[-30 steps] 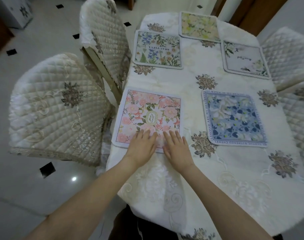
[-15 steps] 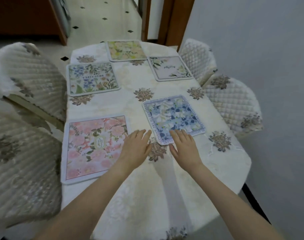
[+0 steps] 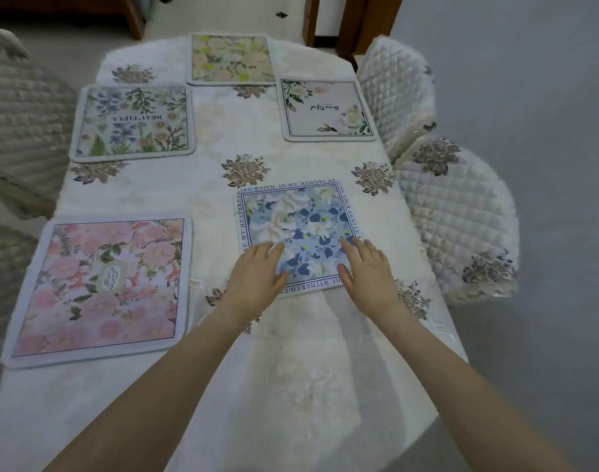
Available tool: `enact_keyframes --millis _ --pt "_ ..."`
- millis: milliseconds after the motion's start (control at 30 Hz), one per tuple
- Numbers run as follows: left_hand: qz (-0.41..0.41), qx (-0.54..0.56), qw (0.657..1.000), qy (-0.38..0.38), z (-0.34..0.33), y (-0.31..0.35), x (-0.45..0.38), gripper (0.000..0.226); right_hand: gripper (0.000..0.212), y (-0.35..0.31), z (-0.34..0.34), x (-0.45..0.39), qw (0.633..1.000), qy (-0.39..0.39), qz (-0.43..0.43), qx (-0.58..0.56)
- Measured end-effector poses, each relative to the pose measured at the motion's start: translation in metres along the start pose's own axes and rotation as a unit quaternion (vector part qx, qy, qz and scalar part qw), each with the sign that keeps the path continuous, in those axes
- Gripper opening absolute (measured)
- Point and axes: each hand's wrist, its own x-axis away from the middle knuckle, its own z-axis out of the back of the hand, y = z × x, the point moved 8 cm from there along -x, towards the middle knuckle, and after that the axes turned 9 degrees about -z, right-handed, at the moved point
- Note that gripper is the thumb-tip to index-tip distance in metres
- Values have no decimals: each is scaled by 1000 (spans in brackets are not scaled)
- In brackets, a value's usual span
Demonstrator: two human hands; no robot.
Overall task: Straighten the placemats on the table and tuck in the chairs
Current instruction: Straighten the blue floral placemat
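Five floral placemats lie on the white embroidered tablecloth (image 3: pixel 209 185). The blue placemat (image 3: pixel 300 219) sits slightly turned at the right middle. My left hand (image 3: pixel 257 277) rests flat on its near left corner and my right hand (image 3: pixel 368 267) lies flat on its near right corner, fingers spread, gripping nothing. The pink placemat (image 3: pixel 104 284) lies at the near left. Farther back are the blue-green "Beautiful" placemat (image 3: pixel 133 122), the yellow placemat (image 3: pixel 231 57) and the white placemat (image 3: pixel 327 109).
Two quilted chairs stand along the right side, one near (image 3: pixel 461 219) and one farther back (image 3: pixel 397 93). Quilted chairs (image 3: pixel 22 120) stand angled at the left edge. A grey wall is at the right, a wooden door frame (image 3: pixel 356 22) beyond the table.
Both hands left the pink placemat and moved right onto the near corners of the blue placemat. My view swung right, bringing the right-hand chairs and the wall into sight.
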Motion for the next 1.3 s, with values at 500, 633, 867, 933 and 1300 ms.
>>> enact_keyframes --millis 500,633,867,933,1300 --pt "262 14 965 8 -54 -53 -11 62 46 47 -56 -78 985 -61 -155 -37" --pt "267 15 963 12 -58 -52 -16 58 39 56 -52 -80 987 -44 -150 -42" --pt "228 36 973 1 -70 -26 -34 55 37 91 -45 -71 982 -30 -178 -50" --pt "220 34 975 -7 -76 -15 -39 56 36 104 -41 -66 981 -26 -187 -45" --pt "175 39 982 -55 -109 53 -61 67 37 171 -25 -46 972 -18 -235 -19"
